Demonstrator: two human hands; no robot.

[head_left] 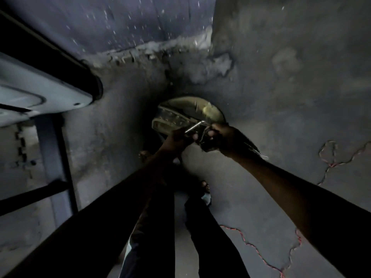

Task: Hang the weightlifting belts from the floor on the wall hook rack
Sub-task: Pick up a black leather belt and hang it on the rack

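At 6 o'clock, nearest the camera, the person's dark-trousered legs (180, 237) stand on the grey floor (251, 197), with a sandalled foot (205, 190) showing just above them. A thin red cord (261, 255) snakes over the floor from 5 o'clock, and another stretch of it lies at 3 o'clock. Both bare forearms reach up from the lower corners and meet just above the middle of the view. The left hand (176, 140) is curled closed at the metal buckle (195, 127), a bright bent bar that catches the light; how its fingers sit on it is lost in shadow. The right hand (218, 137), touching the left, is clenched round the dark strap end just beside the buckle. Past both hands, at 12 o'clock from them, the belt (180, 115) curves in a tan, worn loop with a row of holes along one band; dim light and blur make it impossible to tell whether it lies on the floor or is lifted clear. At 9 o'clock a pale machine panel (40, 93) with a dark edge juts in, a dark frame (54, 157) below it. Farthest off, at 12 o'clock, a dark speckled wall (140, 23) meets the floor along a crumbling seam.
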